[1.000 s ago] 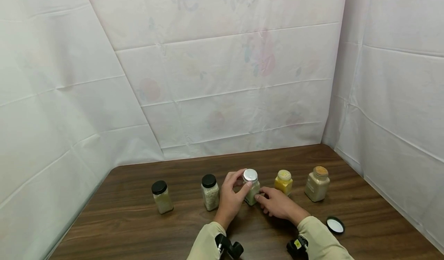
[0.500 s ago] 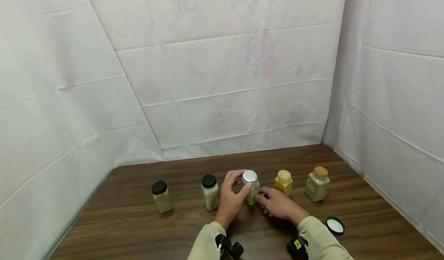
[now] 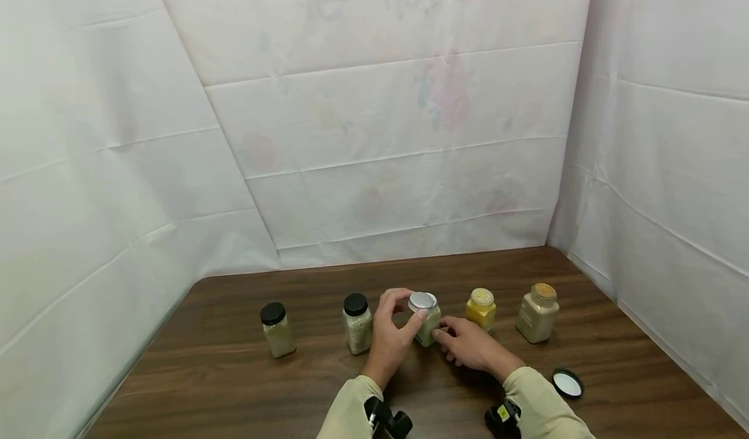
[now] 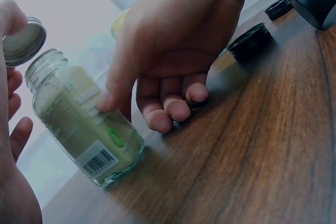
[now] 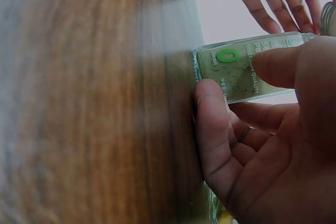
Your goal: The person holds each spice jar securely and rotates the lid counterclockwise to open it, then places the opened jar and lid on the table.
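A square glass spice jar [image 3: 430, 327] of greenish powder stands on the table between both hands. My right hand [image 3: 468, 344] pinches its lower body between thumb and forefinger, the other fingers curled near the tabletop. My left hand [image 3: 389, 336] holds the silver screw lid [image 4: 24, 41] between thumb and fingers. In the left wrist view the lid is off the threaded mouth, tilted, with a gap between them. From the right wrist, the jar's green-marked label [image 5: 228, 55] shows, and the lid's edge [image 5: 328, 19] appears at the right border.
Two black-capped jars, one nearer [image 3: 357, 325] and one farther left [image 3: 278, 330], stand left. To the right are a yellow shaker jar [image 3: 481, 309] and a larger jar with an orange top [image 3: 537, 313]. A black lid [image 3: 567, 384] lies by the right forearm.
The silver lid, earlier seated on the jar, now sits apart from its mouth, shifted slightly left in my left hand. My right hand keeps its place at the jar. The head view has shifted slightly.
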A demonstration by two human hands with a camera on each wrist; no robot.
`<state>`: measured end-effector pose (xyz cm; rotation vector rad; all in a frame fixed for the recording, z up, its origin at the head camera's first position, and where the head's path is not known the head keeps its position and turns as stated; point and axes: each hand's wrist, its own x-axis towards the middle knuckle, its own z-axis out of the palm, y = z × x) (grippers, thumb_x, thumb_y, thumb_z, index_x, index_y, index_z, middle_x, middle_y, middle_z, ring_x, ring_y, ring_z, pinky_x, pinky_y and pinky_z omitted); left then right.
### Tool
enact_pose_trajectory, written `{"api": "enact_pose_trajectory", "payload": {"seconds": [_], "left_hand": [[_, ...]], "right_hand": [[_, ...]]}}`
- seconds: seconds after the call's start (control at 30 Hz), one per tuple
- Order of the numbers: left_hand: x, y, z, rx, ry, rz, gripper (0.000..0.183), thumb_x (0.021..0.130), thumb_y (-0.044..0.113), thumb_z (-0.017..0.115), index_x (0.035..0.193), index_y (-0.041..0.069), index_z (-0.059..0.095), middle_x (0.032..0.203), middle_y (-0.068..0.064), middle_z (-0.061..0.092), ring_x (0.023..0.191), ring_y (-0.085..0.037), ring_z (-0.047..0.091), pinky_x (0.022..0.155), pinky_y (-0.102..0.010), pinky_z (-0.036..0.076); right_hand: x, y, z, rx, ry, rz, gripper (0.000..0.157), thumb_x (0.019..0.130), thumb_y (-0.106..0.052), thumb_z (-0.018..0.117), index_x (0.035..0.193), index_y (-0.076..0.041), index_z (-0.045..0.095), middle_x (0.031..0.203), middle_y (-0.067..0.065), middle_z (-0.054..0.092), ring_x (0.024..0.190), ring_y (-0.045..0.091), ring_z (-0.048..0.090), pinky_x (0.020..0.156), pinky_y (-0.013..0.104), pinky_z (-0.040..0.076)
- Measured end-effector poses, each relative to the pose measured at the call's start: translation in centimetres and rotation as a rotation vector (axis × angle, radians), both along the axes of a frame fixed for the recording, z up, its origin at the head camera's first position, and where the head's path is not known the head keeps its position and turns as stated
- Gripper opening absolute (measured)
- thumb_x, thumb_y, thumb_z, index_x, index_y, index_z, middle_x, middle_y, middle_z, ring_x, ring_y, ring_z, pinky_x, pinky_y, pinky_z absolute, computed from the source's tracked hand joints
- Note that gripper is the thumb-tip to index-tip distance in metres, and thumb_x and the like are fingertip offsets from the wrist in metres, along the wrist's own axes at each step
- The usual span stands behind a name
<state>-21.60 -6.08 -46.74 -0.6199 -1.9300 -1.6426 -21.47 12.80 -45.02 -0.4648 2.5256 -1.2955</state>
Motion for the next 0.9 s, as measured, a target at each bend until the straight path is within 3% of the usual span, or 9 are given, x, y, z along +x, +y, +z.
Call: {"api": "enact_pose_trajectory", "payload": {"seconds": [0.13, 0.33, 0.63, 0.9], "left_hand": [[0.0, -0.1, 0.4, -0.011, -0.017, 0.011, 0.029, 0.092, 0.015, 0.072, 0.119, 0.013, 0.064, 0.117, -0.001, 0.060, 0.105, -0.018, 0.054, 0.089, -0.044, 0.048], [-0.1, -0.4, 0.6, -0.026, 0.012, 0.020, 0.033, 0.088, 0.005, 0.074, 0.119, 0.002, 0.064, 0.116, -0.012, 0.063, 0.103, -0.026, 0.054, 0.085, -0.057, 0.047], [0.7, -0.9, 1.0, -0.082, -0.068, -0.003, 0.032, 0.090, 0.021, 0.074, 0.120, 0.018, 0.062, 0.115, 0.003, 0.060, 0.101, -0.016, 0.058, 0.089, -0.045, 0.050], [1.5, -1.3, 1.2, -0.163, -0.012, 0.033, 0.036, 0.088, 0.020, 0.077, 0.119, 0.018, 0.059, 0.110, 0.003, 0.055, 0.095, -0.019, 0.059, 0.083, -0.039, 0.052]], "right_hand": [[0.0, 0.0, -0.1, -0.003, -0.002, 0.000, 0.030, 0.105, -0.030, 0.054, 0.115, -0.003, 0.060, 0.080, 0.008, 0.059, 0.069, 0.020, 0.060, 0.057, 0.036, 0.052], [-0.1, 0.1, -0.1, 0.000, -0.007, 0.008, 0.033, 0.105, -0.031, 0.054, 0.119, -0.002, 0.059, 0.082, 0.007, 0.060, 0.071, 0.020, 0.061, 0.058, 0.036, 0.052], [-0.2, 0.2, -0.1, -0.003, -0.016, -0.001, 0.035, 0.105, -0.032, 0.054, 0.121, -0.002, 0.059, 0.083, 0.008, 0.060, 0.072, 0.020, 0.061, 0.059, 0.037, 0.052], [-0.2, 0.2, -0.2, -0.005, -0.008, 0.010, 0.032, 0.105, -0.032, 0.054, 0.117, -0.003, 0.060, 0.082, 0.007, 0.059, 0.071, 0.020, 0.060, 0.058, 0.037, 0.052]]}}
